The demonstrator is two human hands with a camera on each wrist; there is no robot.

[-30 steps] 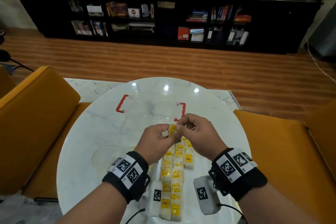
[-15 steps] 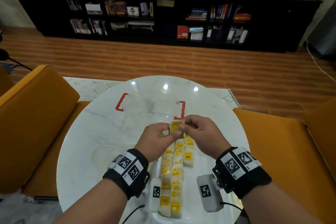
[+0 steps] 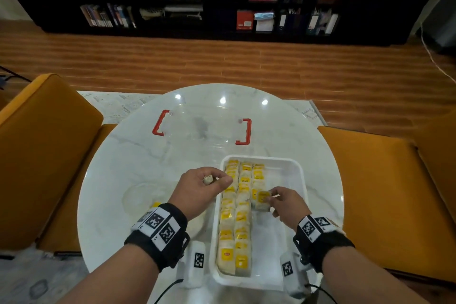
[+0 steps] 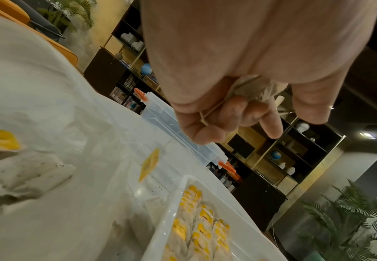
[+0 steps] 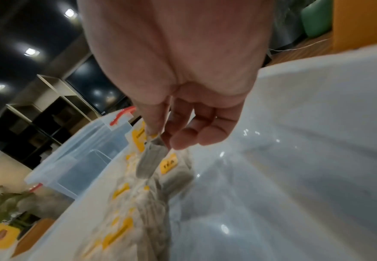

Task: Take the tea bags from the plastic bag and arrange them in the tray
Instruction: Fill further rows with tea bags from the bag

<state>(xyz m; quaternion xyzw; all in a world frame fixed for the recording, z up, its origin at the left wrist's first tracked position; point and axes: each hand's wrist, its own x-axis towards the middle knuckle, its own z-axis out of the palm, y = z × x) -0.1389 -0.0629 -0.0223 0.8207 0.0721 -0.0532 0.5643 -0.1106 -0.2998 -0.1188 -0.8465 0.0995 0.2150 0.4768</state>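
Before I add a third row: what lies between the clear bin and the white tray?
Head view: only bare marble table separates the clear bin from the white tray.

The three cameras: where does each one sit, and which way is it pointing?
Head: worn on the head, looking down at the white tray on the round table; both forearms and hands show.
Left wrist: looks along the left hand, which grips a crumpled tea bag.
Right wrist: looks along the right hand, lowering a tea bag.
Shared: the tray and the clear red-handled box.
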